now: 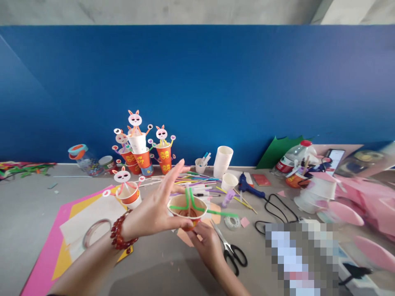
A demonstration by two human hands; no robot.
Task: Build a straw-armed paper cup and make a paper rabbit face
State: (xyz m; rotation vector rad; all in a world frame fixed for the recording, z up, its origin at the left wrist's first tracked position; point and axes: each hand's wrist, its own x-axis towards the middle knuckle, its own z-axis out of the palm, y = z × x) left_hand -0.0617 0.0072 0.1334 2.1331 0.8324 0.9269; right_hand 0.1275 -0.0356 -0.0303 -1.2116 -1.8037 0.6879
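Note:
A paper cup (195,222) with a pale rim and red-orange outside is held up above the table, its opening tilted toward me. A bent green pipe cleaner (216,212) crosses the opening, one end sticking out to the right and a bent part rising from the middle. My right hand (207,242) grips the cup from below; some fingers are hidden. My left hand (157,207), with a red bead bracelet (119,233) at its wrist, is spread around the cup's left side. Its thumb touches the cup's front and its upper fingers point up, apart.
Rabbit-faced cup figures (135,154) stand at the back left, one rabbit cup (128,193) nearer. Scissors (230,248), a tape roll (232,222) and a blue glue gun (250,187) with its cord lie to the right. Stacked white cups (222,161) stand behind; a blue wall closes the back.

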